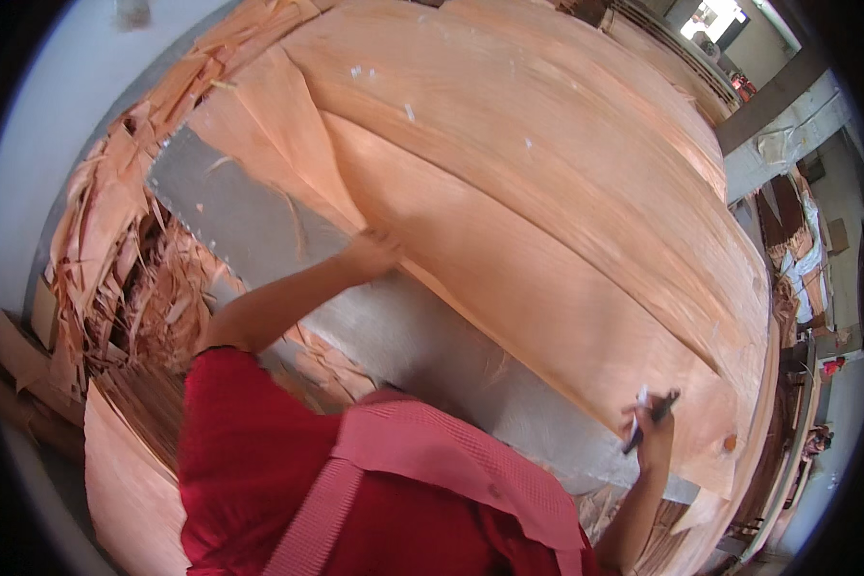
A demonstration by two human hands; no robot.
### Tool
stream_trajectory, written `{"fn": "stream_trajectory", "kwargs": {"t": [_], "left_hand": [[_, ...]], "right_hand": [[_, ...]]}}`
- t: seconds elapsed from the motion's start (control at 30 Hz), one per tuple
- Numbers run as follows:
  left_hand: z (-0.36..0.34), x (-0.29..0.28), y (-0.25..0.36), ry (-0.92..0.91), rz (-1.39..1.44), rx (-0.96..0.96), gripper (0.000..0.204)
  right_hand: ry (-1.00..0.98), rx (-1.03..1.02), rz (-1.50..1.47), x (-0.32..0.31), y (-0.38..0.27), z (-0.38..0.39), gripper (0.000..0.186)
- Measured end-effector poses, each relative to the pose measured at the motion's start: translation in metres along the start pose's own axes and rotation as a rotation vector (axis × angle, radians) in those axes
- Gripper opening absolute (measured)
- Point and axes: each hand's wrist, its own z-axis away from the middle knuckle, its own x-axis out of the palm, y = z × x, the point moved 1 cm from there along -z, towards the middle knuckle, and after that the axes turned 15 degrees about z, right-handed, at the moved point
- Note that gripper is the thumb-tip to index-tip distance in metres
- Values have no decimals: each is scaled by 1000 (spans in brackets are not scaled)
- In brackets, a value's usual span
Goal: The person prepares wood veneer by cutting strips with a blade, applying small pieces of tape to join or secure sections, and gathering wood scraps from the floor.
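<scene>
A thin, pale orange wood veneer sheet (509, 278) lies across a grey flat board (394, 331), with its long near edge running diagonally. My left hand (372, 254) is closed at that edge, where the veneer lifts and folds into a raised flap (293, 134). Farther right, my right hand (651, 437) wraps round a slim dark tool (664, 405) with a pale strip beside it; blur hides its exact kind. That hand rests close to the veneer's near right end.
Beyond lies a wide stack of veneer (547, 106). Torn veneer scraps (115, 240) heap up at the left by a pale wall (58, 125). More stacked sheets (144, 413) stand at the lower left. A grey post (787, 125) rises at the right.
</scene>
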Motion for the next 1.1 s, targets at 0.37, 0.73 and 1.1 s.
{"fn": "stream_trajectory", "kwargs": {"t": [0.37, 0.73, 1.1], "left_hand": [[-11, -38, -35, -309, 555, -166, 32], [-315, 84, -152, -253, 341, 112, 67], [-328, 131, -155, 37, 477, 139, 49]], "right_hand": [[-181, -103, -152, 152, -109, -113, 19], [-111, 305, -354, 271, -143, -214, 17], [64, 387, -553, 300, -161, -425, 19]]}}
